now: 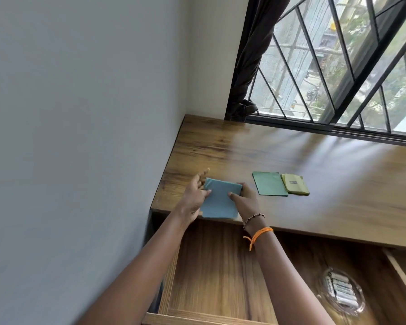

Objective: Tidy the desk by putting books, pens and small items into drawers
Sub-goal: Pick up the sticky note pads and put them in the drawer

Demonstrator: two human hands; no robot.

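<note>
A blue book sits at the front left edge of the wooden desk, partly over the open drawer. My left hand grips its left side, thumb on the cover. My right hand grips its right side, thumb on top. To the right on the desk lie a green book and a smaller yellow-green book, side by side and touching.
Inside the open drawer at the right sits a clear bag of several batteries. A grey wall runs close along the left. A barred window and a dark curtain stand behind the desk.
</note>
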